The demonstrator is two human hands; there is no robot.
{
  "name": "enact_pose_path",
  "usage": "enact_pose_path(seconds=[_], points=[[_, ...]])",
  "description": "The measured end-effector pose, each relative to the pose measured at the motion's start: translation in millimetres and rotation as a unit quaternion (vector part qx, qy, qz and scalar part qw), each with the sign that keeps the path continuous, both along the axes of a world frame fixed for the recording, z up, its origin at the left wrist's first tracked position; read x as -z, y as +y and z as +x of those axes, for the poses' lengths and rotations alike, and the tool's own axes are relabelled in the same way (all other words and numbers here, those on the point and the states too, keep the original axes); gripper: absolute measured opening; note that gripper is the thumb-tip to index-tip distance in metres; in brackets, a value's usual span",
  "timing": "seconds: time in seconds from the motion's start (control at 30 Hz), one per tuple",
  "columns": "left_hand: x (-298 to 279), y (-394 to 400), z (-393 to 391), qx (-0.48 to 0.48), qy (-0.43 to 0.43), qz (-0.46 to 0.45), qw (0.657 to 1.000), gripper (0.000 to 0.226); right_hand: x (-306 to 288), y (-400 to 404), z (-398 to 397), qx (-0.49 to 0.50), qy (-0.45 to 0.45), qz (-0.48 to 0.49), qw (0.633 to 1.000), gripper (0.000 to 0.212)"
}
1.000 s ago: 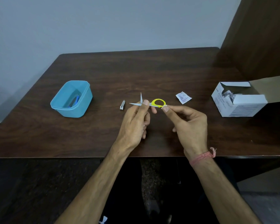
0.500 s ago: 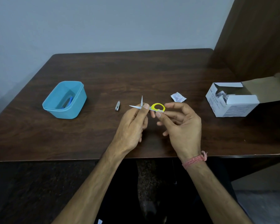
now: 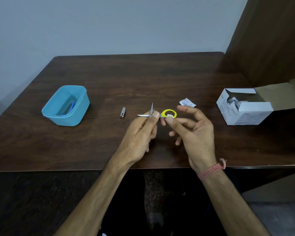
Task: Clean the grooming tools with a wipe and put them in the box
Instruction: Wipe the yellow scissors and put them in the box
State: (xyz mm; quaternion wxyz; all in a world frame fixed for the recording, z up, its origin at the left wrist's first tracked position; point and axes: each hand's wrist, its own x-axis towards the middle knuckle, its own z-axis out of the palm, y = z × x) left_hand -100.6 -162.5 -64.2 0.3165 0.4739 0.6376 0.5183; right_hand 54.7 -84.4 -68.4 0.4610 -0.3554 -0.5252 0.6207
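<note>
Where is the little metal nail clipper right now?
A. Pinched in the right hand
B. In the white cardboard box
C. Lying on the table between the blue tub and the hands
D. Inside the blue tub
C: the nail clipper lies on the bare table, right of the blue tub and left of the left hand.

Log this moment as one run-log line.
left hand: pinching open yellow-handled scissors at pivot | right hand: rubbing small white wipe on handle | silver nail clipper: on table | blue plastic box: uncovered

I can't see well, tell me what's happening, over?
Left hand pinches scissors, blades open. Right hand rubs wipe on yellow handle. Nail clipper waiting. Nothing blocking.
</note>
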Motion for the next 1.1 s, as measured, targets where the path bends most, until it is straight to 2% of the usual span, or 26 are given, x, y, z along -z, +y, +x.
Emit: enact_pose_path(seconds=[0.13,0.27,0.43,0.7,0.93,1.1], points=[[-2,-1,0,0.009,0.001,0.001,1.0,0.048,2,0,-1,-0.005,-0.005,0.005,1.0,0.046],[-2,0,-1,0.023,0.005,-0.006,1.0,0.056,1,4,2,-0.03,0.003,-0.007,1.0,0.05],[-3,-1,0,0.039,-0.006,0.001,0.999,0.047,0,5,5,-0.022,0.027,-0.022,0.999,0.057],[0,-1,-3,0.061,-0.013,-0.006,0.998,0.046,3,12,11,-0.088,0.016,-0.006,0.996,0.05],[-6,0,1,0.049,-0.013,-0.002,0.999,0.044,8,12,10,-0.104,0.02,0.031,0.994,0.024],[-7,-2,1,0.036,-0.041,0.003,0.999,0.045,15,15,12,-0.081,0.04,0.012,0.996,0.029]])
